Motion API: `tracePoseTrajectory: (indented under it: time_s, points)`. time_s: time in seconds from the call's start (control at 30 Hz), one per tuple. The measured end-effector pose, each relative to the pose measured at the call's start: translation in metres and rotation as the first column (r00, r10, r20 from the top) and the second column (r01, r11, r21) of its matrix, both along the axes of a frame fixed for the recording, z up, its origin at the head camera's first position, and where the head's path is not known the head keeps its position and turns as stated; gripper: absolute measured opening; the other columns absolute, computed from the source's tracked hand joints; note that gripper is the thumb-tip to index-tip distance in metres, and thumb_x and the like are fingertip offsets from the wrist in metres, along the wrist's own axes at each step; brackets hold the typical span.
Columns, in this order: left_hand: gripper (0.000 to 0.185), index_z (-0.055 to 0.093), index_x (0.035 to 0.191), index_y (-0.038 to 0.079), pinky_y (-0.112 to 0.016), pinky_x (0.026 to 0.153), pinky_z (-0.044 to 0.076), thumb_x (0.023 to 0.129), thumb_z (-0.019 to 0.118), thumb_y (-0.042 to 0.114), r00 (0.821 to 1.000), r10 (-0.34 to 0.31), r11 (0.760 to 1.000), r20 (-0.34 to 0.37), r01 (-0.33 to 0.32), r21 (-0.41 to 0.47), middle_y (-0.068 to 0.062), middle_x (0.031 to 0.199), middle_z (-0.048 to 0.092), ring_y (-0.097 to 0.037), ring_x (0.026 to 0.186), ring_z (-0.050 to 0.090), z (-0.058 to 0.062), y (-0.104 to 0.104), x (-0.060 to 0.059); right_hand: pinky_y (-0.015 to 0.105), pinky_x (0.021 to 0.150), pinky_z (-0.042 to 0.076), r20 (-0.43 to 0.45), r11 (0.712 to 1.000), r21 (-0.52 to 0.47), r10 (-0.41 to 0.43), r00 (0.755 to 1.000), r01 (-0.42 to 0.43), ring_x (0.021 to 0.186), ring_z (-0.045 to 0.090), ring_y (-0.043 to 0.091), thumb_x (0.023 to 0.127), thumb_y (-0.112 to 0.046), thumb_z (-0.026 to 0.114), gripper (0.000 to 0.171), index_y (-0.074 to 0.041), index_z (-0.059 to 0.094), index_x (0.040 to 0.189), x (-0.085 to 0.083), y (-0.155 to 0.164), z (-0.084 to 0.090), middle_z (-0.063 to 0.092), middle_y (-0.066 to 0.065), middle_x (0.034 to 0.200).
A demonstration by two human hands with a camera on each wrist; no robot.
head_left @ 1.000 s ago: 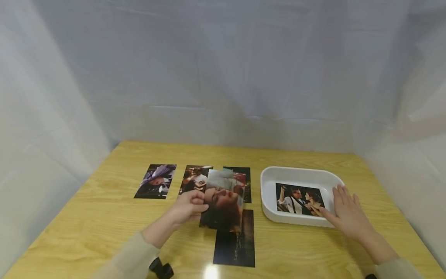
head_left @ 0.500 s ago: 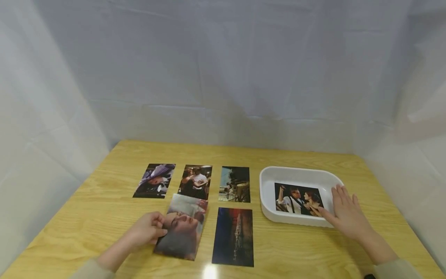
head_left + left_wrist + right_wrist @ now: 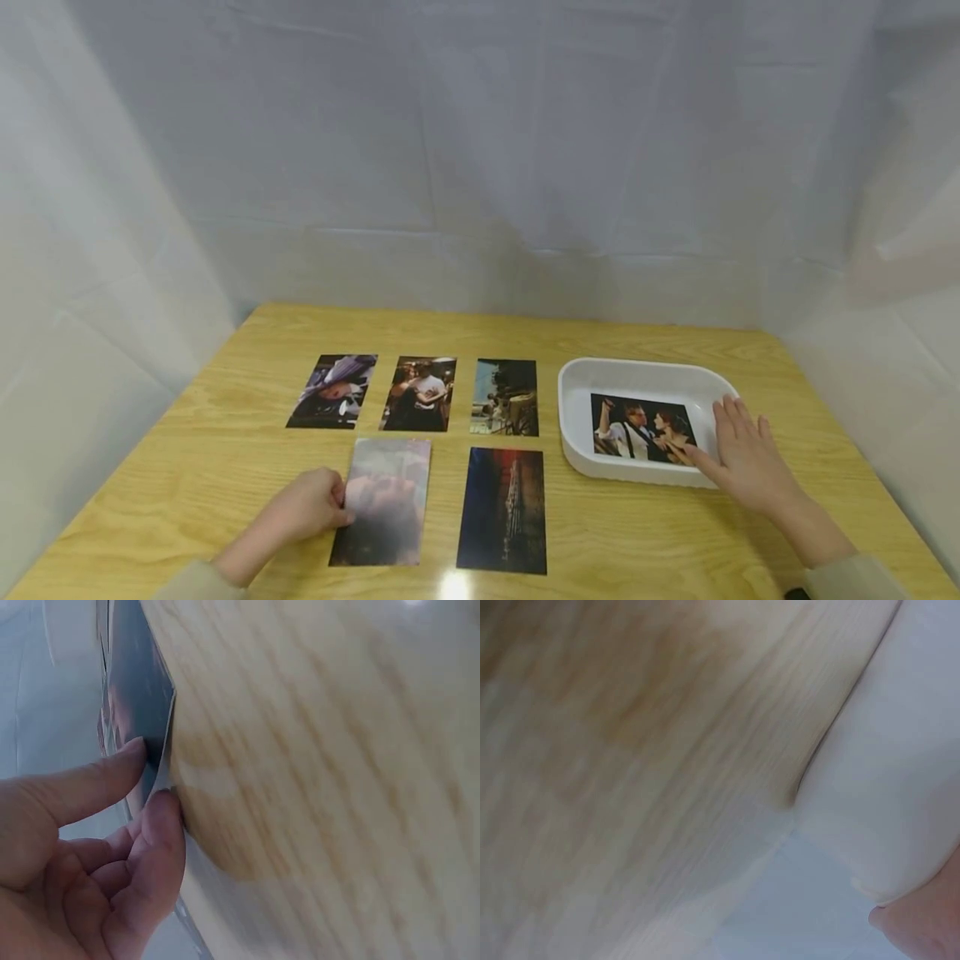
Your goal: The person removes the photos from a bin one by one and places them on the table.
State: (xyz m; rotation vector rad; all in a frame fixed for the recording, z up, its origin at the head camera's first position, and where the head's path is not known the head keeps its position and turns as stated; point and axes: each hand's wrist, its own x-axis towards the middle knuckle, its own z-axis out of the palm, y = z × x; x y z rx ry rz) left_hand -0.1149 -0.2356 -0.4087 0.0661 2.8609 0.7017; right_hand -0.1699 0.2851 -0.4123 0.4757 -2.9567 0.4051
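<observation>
Pinching the left edge of a glossy rectangular photo print (image 3: 382, 500) low in the frame's left half, the left hand (image 3: 303, 508) risked skewing it against the dark neighbouring print (image 3: 503, 510); the right hand (image 3: 742, 458) rested flat-fingered on the white plastic tray (image 3: 577, 392).

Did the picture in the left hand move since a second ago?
Yes. The picture held by the left hand moved left and nearer, from overlapping the top row to beside the dark photo.
</observation>
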Motion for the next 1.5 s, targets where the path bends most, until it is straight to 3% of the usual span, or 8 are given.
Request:
tracePoseTrajectory:
  time_s: [0.4, 0.53, 0.73, 0.83, 1.03, 1.3, 1.4, 1.5]
  points:
    - [0.031, 0.05, 0.065, 0.01, -0.03, 0.048, 0.034, 0.063, 0.078, 0.021, 0.998, -0.053, 0.981, 0.026, 0.057, -0.184, 0.001, 0.059, 0.045, -0.015, 0.053, 0.041, 0.005, 0.003, -0.002, 0.057, 0.097, -0.005, -0.001, 1.0, 0.003, 0.008, 1.0, -0.008, 0.126, 0.001, 0.047, 0.089, -0.041, 0.046, 0.081, 0.022, 0.015, 0.128, 0.001, -0.001, -0.001, 0.009, 0.04, 0.134]
    - [0.033, 0.047, 0.061, 0.011, -0.029, 0.046, 0.032, 0.063, 0.078, 0.023, 0.997, -0.073, 0.977, -0.008, 0.07, -0.2, 0.003, 0.057, 0.042, -0.014, 0.051, 0.039, 0.007, 0.007, -0.002, 0.058, 0.097, -0.004, 0.003, 1.0, 0.013, 0.007, 1.0, -0.007, 0.126, 0.001, 0.047, 0.089, -0.042, 0.045, 0.081, 0.022, 0.015, 0.129, 0.0, -0.001, 0.0, 0.009, 0.04, 0.134]
    - [0.034, 0.044, 0.058, 0.011, -0.024, 0.042, 0.022, 0.072, 0.072, 0.026, 0.995, -0.086, 0.984, -0.041, 0.079, -0.158, 0.004, 0.05, 0.036, -0.009, 0.043, 0.031, 0.026, 0.038, -0.01, 0.057, 0.097, -0.004, -0.006, 1.0, 0.016, 0.007, 1.0, -0.006, 0.126, 0.002, 0.047, 0.089, -0.044, 0.045, 0.082, 0.022, 0.016, 0.128, 0.001, -0.001, 0.0, 0.01, 0.04, 0.133]
    - [0.026, 0.051, 0.065, 0.011, -0.025, 0.041, 0.025, 0.074, 0.069, 0.027, 0.985, -0.15, 0.982, -0.089, 0.137, -0.133, 0.004, 0.053, 0.041, -0.009, 0.044, 0.034, 0.041, 0.064, -0.019, 0.058, 0.097, -0.002, -0.008, 1.0, 0.015, 0.0, 1.0, 0.0, 0.126, 0.002, 0.047, 0.089, -0.043, 0.045, 0.082, 0.022, 0.016, 0.128, 0.001, 0.0, 0.0, 0.01, 0.04, 0.134]
    - [0.026, 0.059, 0.085, 0.008, -0.028, 0.05, 0.041, 0.078, 0.066, 0.032, 0.917, -0.341, 0.937, -0.205, 0.314, -0.153, 0.001, 0.072, 0.055, -0.01, 0.058, 0.048, 0.063, 0.116, -0.039, 0.057, 0.097, -0.005, -0.023, 1.0, 0.021, 0.003, 1.0, -0.002, 0.126, 0.003, 0.047, 0.089, -0.042, 0.046, 0.081, 0.022, 0.016, 0.128, 0.001, -0.001, 0.003, 0.01, 0.04, 0.133]
    - [0.026, 0.06, 0.093, 0.007, -0.023, 0.054, 0.042, 0.081, 0.064, 0.029, 0.803, -0.494, 0.867, -0.334, 0.486, -0.115, -0.001, 0.081, 0.053, -0.011, 0.065, 0.048, 0.07, 0.176, -0.068, 0.056, 0.098, -0.006, -0.031, 0.999, 0.034, 0.008, 0.999, -0.007, 0.126, 0.003, 0.047, 0.089, -0.043, 0.045, 0.081, 0.022, 0.016, 0.128, 0.0, -0.003, 0.004, 0.009, 0.039, 0.134]
    - [0.029, 0.06, 0.098, 0.006, -0.023, 0.063, 0.044, 0.082, 0.063, 0.03, 0.777, -0.533, 0.838, -0.333, 0.538, -0.087, -0.003, 0.09, 0.055, -0.011, 0.075, 0.052, 0.069, 0.2, -0.074, 0.056, 0.098, -0.004, -0.031, 0.999, 0.034, 0.006, 1.0, -0.005, 0.125, 0.004, 0.047, 0.089, -0.043, 0.044, 0.081, 0.022, 0.016, 0.128, 0.0, -0.002, 0.003, 0.01, 0.04, 0.134]
    - [0.03, 0.059, 0.103, 0.007, -0.023, 0.07, 0.044, 0.084, 0.061, 0.031, 0.769, -0.559, 0.82, -0.311, 0.568, -0.068, -0.002, 0.096, 0.055, -0.011, 0.082, 0.053, 0.061, 0.221, -0.081, 0.057, 0.098, -0.003, -0.036, 1.0, 0.028, 0.005, 0.999, -0.004, 0.125, 0.005, 0.047, 0.089, -0.043, 0.044, 0.081, 0.022, 0.017, 0.128, 0.001, -0.002, 0.001, 0.01, 0.039, 0.134]
